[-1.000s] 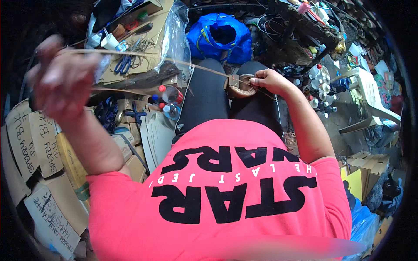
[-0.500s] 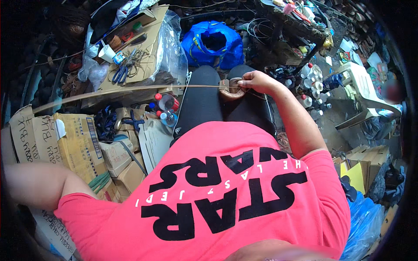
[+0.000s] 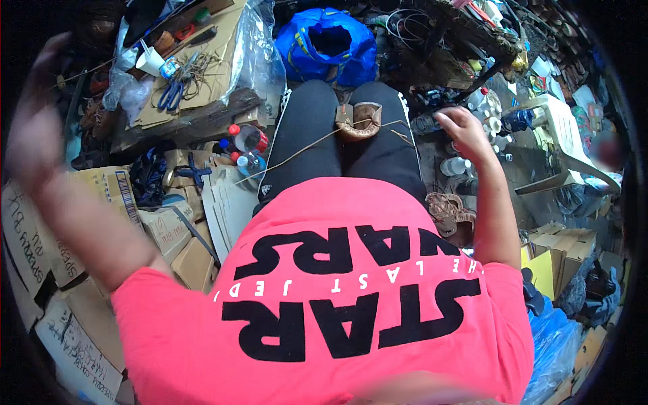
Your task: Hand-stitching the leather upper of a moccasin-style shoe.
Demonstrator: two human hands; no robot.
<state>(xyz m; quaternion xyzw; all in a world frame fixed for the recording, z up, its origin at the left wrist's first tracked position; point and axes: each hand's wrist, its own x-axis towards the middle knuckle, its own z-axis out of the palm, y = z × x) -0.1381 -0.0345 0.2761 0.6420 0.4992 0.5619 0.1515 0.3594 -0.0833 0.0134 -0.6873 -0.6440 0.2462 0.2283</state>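
Observation:
A brown leather shoe piece (image 3: 356,132) with a stitched rim is wedged between my thighs near the knees. From its left side a thin tan lace (image 3: 305,147) hangs slack across my left thigh, and another lace end (image 3: 401,133) trails over the right thigh. My right hand (image 3: 467,135) is raised to the right of the shoe piece, apart from it, with the fingers loosely apart and nothing seen in them. Far to the left, my left hand (image 3: 39,128) is lifted and smeared by motion, so its fingers cannot be made out.
Ahead stands a blue bag (image 3: 289,59). Blue-handled scissors (image 3: 171,96) lie on cardboard at the far left. Bottles (image 3: 251,140) and cardboard boxes (image 3: 165,229) crowd my left side. On the right are white bottles (image 3: 456,166), woven brown footwear (image 3: 448,210) and a white plastic chair (image 3: 565,138).
My right hand has let go at the shoe piece and moved right. My left hand has swung up and forward. The lace, stretched taut leftward before, now lies slack.

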